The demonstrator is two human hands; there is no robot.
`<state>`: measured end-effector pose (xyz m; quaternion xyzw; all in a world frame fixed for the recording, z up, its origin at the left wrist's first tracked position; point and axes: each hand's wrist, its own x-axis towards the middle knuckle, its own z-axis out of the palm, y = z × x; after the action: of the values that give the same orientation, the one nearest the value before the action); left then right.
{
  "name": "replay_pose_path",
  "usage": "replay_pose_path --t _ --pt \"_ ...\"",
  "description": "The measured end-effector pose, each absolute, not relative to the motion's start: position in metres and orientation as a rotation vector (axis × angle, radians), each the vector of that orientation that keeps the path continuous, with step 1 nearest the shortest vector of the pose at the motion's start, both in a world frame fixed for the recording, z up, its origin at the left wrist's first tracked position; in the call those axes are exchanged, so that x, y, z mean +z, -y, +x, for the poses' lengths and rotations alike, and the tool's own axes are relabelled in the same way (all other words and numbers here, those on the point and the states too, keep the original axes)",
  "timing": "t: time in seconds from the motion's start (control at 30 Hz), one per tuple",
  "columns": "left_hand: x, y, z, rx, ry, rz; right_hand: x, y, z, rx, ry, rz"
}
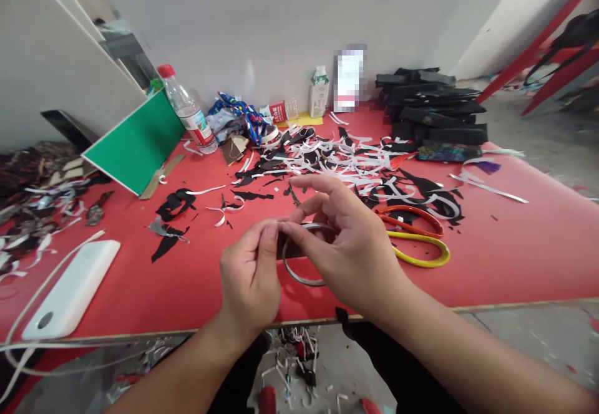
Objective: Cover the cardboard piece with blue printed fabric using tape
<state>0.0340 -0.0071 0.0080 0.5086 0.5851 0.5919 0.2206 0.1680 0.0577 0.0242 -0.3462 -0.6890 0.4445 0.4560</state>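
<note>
Toward eight o'clock from the person's hands, a white power bank (77,286) is lying near the front edge of the red bench (178,302). At ten o'clock, a green board (138,146) is standing tilted, and just beside its right edge a red-capped bottle (194,124) is standing upright.

Nearer the centre, the left hand (248,270) is pressing its thumb against the bent forefinger, its grip pinching the ten o'clock edge of a thin pale hoop (302,281). The hoop is sitting between the two hands, near the bench's front edge; whether it is resting on the surface cannot be told. Up at twelve o'clock, a carton (319,96) is standing near the wall (210,27), and in front of it white and black strips (337,158) are lying in a loose heap.

The right hand (350,239) is holding its thumb tip beside the left thumb, its grip pinching the hoop too, while its forefinger is pointing toward ten o'clock. At three o'clock, orange and yellow handle loops (416,235) are lying just beside it, and toward two o'clock black pieces (435,115) are lying stacked.
</note>
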Motion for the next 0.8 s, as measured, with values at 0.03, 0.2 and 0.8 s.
replay_pose_path --t 0.03,0.2,0.8 --pt "0.008 0.006 0.032 1.65 -1.684 1.452 0.025 -0.058 0.17 1.028 1.738 -0.882" --pt "0.014 0.001 0.022 1.673 -1.972 1.593 0.032 -0.064 0.184 0.785 1.934 -1.022" --pt "0.001 0.0 0.023 1.931 -1.742 1.365 0.025 -0.072 0.185 0.782 1.948 -1.076"
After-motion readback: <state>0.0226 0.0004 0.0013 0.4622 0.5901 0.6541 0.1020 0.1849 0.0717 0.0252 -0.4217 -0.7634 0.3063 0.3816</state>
